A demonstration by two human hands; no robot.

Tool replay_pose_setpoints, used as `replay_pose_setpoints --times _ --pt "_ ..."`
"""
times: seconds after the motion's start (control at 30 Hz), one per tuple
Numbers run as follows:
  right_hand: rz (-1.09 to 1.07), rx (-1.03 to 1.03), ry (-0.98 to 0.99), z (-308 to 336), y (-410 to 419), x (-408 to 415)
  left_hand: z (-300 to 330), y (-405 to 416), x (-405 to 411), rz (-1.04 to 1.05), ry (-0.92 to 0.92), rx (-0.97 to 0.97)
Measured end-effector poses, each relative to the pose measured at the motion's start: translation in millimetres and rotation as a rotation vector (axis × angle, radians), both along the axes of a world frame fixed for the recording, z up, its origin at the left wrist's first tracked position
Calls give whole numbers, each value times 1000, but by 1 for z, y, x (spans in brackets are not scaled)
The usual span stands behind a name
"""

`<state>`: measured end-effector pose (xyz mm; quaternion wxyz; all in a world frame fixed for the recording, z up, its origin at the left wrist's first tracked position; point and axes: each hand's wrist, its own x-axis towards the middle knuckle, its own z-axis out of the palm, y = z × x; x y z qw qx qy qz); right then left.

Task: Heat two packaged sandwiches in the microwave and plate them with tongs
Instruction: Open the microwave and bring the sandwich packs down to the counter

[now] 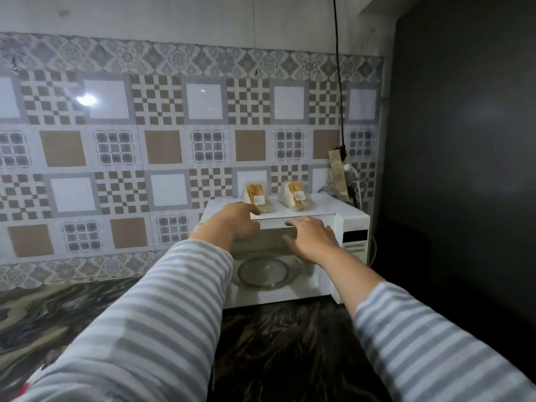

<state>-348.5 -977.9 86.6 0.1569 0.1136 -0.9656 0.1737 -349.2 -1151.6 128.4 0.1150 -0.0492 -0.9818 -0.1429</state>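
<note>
Both arms, in grey-and-white striped sleeves, reach forward toward the white microwave that stands on the dark marbled desk against the patterned tile wall; the left hand is raised at the front left edge of the microwave's top, its index finger stretched out toward the left sandwich and its tip just at the base of that pack, though whether it actually touches cannot be told; its other fingers curl loosely downward and hold nothing; the right hand is spread with straight, parted fingers in front of the upper edge of the oven opening, its fingertips near the top front lip, gripping nothing.

The microwave's door is open, so the cavity shows; inside it lies the round glass turntable, with nothing on it; the control panel, with its dark display, sits at the right side of the oven front.

Two packaged sandwiches stand on top of the microwave toward the back, each a triangular clear pack with a small label on its face; the right sandwich stands beside the left one with a gap between them, apart from both hands.

A black cable hangs down the wall behind the microwave's right corner.
</note>
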Motion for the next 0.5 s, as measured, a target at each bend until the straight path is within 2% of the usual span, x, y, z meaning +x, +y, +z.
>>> replay_pose_setpoints --times 0.2,0.33,0.5 --pt "8 -30 94 18 24 -102 1 28 -81 69 185 8" --pt "30 -83 159 37 31 -168 7 31 -144 179 282 120" --pt "43 -176 58 39 27 -233 0 41 -198 320 221 168"
